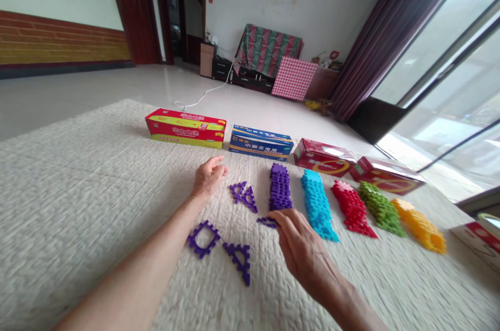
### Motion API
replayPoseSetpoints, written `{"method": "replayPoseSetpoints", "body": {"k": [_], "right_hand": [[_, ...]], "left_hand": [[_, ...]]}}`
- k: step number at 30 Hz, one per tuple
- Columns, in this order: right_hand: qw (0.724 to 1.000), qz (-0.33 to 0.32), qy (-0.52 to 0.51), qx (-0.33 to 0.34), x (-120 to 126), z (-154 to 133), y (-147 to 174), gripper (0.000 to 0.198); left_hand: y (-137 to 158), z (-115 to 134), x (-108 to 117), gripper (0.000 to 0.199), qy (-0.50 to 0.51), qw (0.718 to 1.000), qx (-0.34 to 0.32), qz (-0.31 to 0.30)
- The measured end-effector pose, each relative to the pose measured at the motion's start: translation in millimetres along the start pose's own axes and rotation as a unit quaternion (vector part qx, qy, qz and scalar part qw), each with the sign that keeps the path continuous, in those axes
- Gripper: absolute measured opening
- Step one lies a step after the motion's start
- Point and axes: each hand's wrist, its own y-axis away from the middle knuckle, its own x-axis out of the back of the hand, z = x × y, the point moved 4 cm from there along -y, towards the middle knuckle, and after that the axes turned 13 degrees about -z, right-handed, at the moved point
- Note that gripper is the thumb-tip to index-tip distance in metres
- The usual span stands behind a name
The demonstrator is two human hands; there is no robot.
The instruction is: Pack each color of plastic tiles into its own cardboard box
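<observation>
My right hand [302, 242] pinches a purple toothed plastic building piece [266, 222] low over the mat, just in front of a row of purple interlocking pieces [279, 187]. My left hand [211, 175] hovers with fingers apart and nothing in them, left of two small purple triangular pieces [242, 196] that lie close together. Nearer to me are a purple square frame piece [203, 239] and a larger purple triangle piece [239, 262], flat on the mat. My right fingers partly cover the held piece, so its full shape is hidden.
Right of the purple row lie rows of light blue [318, 206], red [353, 209], green [382, 208] and yellow pieces [420, 224]. Behind stand a red-and-yellow box [185, 130], a blue box [261, 144] and two dark red boxes [324, 158]. All rest on a beige textured mat [97, 206].
</observation>
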Motion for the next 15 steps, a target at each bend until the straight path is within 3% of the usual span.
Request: {"method": "replayPoseSetpoints", "body": {"k": [6, 15], "right_hand": [[0.999, 0.032, 0.034, -0.028, 3, 28, 17, 0.034], [0.998, 0.034, 0.023, -0.042, -5, 35, 14, 0.028]], "left_hand": [[1, 2, 0, 0.045, 0.006, 1.0, 0.005, -0.001], [0, 2, -1, 0.046, 0.012, 1.0, 0.002, -0.003]]}}
